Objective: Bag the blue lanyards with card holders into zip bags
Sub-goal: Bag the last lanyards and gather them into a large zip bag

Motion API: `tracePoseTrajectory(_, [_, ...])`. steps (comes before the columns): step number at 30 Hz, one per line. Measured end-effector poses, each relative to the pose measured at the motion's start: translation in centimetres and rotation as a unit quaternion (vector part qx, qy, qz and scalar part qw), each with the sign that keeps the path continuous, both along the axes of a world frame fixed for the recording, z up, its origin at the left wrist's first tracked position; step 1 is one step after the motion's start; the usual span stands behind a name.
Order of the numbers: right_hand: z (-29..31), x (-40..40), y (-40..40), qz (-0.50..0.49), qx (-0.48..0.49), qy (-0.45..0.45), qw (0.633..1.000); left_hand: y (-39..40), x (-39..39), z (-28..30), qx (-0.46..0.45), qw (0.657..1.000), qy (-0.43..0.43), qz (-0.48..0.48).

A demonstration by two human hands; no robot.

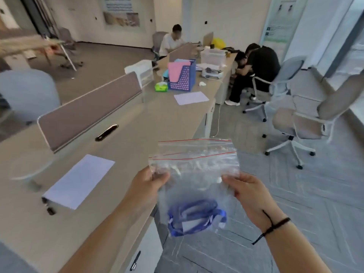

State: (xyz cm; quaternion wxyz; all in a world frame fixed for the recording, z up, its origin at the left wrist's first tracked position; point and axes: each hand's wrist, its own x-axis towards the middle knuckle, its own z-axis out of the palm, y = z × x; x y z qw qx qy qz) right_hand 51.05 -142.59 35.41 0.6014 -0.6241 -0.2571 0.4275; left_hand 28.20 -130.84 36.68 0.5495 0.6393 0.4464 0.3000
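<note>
A clear zip bag (194,168) with red lines along its top hangs in the air beside the desk edge. A coiled blue lanyard with its card holder (195,217) lies in the bottom of the bag. My left hand (149,184) pinches the bag's left side below the zip strip. My right hand (246,192) pinches the right side at about the same height. The bag's mouth points up and away from me; whether it is sealed cannot be told.
A long beige desk (122,138) runs along the left with a white sheet (78,182), a grey divider panel (88,111), a blue file basket (183,77) and another sheet (191,97). Office chairs (307,119) stand on the right. Two people sit at the far end.
</note>
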Motion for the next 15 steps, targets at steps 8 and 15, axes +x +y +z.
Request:
tracePoseTrajectory(8, [-2.0,-1.0,16.0,0.154,-0.031,-0.009,0.988,8.5,-3.4,-3.1,-0.01,0.989,-0.012,0.147])
tracePoseTrajectory(15, [-3.5,-3.5,28.8,0.271,-0.072,-0.08,0.957,15.5,-6.6,-4.2,-0.031,0.968,-0.037,0.247])
